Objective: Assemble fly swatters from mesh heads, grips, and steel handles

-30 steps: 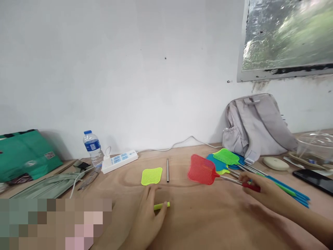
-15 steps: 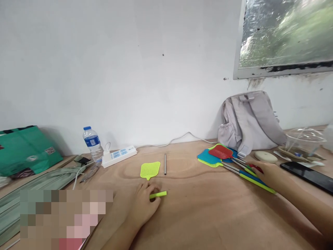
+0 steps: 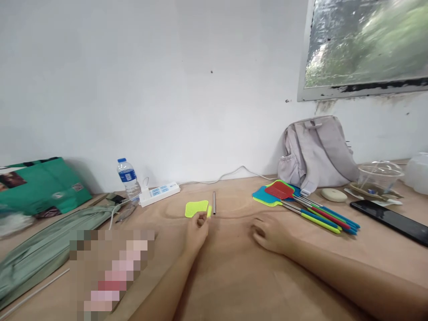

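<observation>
My left hand [image 3: 197, 229] is closed around a short yellow-green handle tube [image 3: 209, 211], which now points up and away from me. Just behind the fingers lies a yellow-green mesh fly swatter head [image 3: 195, 207], partly covered by the hand. A thin grey metal rod [image 3: 214, 203] rests on the table right beside the tube. My right hand [image 3: 271, 233] hovers over or rests on the wood, fingers loosely bent and thumb apart, with nothing visible in it. To its right lies a pile of fly swatters [image 3: 281, 191] with red, blue and yellow-green heads and coloured handles.
At the right are a grey backpack [image 3: 317, 154], a round cream case [image 3: 333, 195], a black phone [image 3: 391, 220] and a clear plastic bowl [image 3: 380, 176]. At the left stand a water bottle [image 3: 128, 176], a power strip [image 3: 160, 193], a green bag [image 3: 50, 185] and a grey-green fabric bag [image 3: 56, 238].
My right hand has left the swatter pile and moved left towards the middle. My left hand has moved forward, turning the yellow-green tube from lying sideways to pointing up.
</observation>
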`<state>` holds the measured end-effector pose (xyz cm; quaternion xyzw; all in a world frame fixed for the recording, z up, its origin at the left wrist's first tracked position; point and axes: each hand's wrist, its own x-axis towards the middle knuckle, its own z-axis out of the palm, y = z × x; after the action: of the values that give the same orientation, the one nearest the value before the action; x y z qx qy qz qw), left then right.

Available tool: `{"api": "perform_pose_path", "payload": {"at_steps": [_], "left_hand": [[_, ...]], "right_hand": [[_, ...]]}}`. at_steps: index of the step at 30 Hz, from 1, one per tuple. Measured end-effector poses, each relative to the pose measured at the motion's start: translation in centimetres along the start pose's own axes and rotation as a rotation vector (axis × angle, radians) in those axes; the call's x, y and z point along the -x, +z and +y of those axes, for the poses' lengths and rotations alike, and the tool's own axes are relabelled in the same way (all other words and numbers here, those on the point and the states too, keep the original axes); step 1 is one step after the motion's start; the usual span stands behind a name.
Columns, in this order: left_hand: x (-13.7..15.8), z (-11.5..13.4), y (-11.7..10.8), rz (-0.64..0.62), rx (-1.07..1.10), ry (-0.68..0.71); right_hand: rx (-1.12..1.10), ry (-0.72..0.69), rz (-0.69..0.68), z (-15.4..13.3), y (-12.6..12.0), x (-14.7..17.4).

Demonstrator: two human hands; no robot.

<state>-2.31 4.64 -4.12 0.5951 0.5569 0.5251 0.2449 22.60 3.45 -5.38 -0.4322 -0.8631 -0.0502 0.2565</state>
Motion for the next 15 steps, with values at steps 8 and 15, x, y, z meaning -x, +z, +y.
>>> {"api": "perform_pose_path", "payload": {"at_steps": [8,15], "left_hand": [[-1.7,-0.3,2.5,0.275,0.655,-0.192],[-1.7,-1.1,1.8,0.26,0.759,-0.257]], "right_hand": [[-0.251,0.242,-0.023,-4.9,5.2,-10.5],[-0.326,0.362,0.005,-4.0,6.8,-11.2]]}}
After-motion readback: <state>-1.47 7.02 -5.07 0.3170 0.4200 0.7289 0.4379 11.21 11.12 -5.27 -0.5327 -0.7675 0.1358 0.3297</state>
